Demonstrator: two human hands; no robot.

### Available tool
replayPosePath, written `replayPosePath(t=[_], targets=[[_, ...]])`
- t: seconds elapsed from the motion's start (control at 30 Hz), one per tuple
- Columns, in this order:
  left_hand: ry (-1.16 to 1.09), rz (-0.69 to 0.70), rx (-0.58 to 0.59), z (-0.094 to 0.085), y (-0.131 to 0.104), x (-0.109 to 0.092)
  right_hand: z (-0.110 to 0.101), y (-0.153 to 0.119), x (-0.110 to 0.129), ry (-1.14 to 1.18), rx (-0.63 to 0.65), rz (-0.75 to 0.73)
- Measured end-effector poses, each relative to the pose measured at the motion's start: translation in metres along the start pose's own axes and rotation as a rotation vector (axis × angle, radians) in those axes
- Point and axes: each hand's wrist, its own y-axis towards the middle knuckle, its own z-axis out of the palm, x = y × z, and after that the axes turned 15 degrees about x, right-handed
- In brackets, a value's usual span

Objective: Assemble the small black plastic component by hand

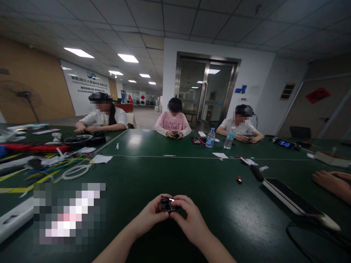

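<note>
Between my two hands, just over the green table, is a small black object with a bright, shiny edge on top; its kind is too small and dark to make out. My left hand is closed on its left side, fingers and thumb pinching it. From the right, my right hand grips it with thumb and fingertips. The fingers cover part of the object.
Right of my hands lie a small red-and-silver item and a long white device with a dark top. Cables and strips fill the left. Water bottles stand opposite, near several seated people. Another person's hand rests at far right.
</note>
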Motion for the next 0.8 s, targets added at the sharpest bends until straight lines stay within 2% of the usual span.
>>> replayPosePath(t=[0.8], targets=[[-0.001,-0.017,-0.015,-0.002,0.0002,0.0008,0.0025,0.0004,0.0029,-0.041,-0.019,-0.016]])
